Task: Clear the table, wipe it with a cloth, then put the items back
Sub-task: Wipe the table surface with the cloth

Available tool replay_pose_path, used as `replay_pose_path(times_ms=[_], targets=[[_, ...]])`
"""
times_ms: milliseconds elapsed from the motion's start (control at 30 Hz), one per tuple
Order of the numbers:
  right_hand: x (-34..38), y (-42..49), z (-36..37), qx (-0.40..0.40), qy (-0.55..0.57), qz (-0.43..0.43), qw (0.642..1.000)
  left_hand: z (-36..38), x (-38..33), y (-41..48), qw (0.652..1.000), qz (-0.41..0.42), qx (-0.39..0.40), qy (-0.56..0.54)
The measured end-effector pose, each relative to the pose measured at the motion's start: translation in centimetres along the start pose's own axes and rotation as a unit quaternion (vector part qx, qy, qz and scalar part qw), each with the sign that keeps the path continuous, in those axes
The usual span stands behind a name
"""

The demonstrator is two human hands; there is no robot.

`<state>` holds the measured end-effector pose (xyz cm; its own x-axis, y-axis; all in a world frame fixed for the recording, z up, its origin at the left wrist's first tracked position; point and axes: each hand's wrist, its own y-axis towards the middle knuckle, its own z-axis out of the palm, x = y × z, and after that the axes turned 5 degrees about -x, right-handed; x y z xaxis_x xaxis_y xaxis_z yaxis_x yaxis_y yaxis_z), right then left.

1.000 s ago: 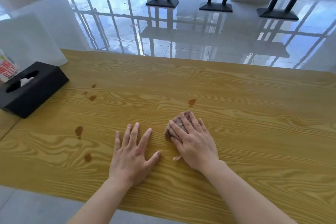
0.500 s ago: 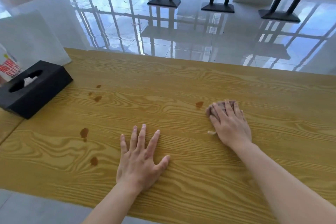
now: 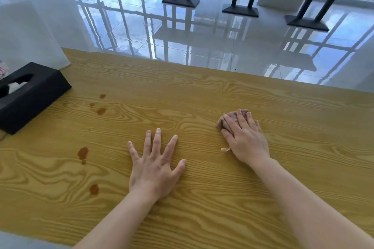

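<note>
The worktop is yellow wood-grain with a smooth, faint sheen, marked by brown wet-looking spots. The cloth looks soft and matt (mauve, bunched). The tissue box is matt black; the floor is glossy, mirror-like tile.

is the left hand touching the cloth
No, the left hand lies flat on the bare table, apart from the cloth under the right hand.
</note>
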<state>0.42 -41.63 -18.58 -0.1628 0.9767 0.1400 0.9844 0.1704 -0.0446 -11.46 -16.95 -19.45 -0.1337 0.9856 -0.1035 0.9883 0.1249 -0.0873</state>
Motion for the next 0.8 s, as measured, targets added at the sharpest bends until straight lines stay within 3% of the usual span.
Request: replay_pose_path(times_ms=[100,200,300,400,500,567,700,767,800], targets=[[4.0,3.3,0.5,0.003,0.02,0.026,0.999,-0.1,-0.1,0.1,1.0,0.001,0.003,0.002],[6.7,0.5,1.1,0.001,0.005,-0.098,0.995,-0.3,-0.1,0.0,1.0,-0.001,0.007,0.005],[4.3,-3.5,0.9,0.013,0.002,-0.189,0.982,-0.4,0.0,0.1,1.0,0.003,0.009,0.001],[0.7,-1.8,0.5,0.011,-0.017,-0.088,0.996,-0.4,0.0,0.0,1.0,0.004,0.01,-0.005],[2.4,1.1,0.5,-0.008,0.0,0.051,0.999,-0.5,-0.1,0.1,1.0,0.003,0.01,-0.009],[6.3,1.1,0.9,-0.01,0.003,0.037,0.999,-0.4,0.0,0.1,1.0,0.007,0.013,-0.01],[9.2,-1.3,1.8,-0.013,0.02,-0.147,0.989,-0.3,0.6,-0.1,1.0,0.007,-0.002,-0.028],[6.7,-0.1,1.4,-0.001,0.015,-0.147,0.989,-0.4,0.7,-0.2,0.999,0.007,-0.009,-0.051],[5.6,0.9,1.2,0.004,0.007,-0.099,0.995,-0.6,0.8,-0.1,0.998,0.006,-0.011,-0.064]])
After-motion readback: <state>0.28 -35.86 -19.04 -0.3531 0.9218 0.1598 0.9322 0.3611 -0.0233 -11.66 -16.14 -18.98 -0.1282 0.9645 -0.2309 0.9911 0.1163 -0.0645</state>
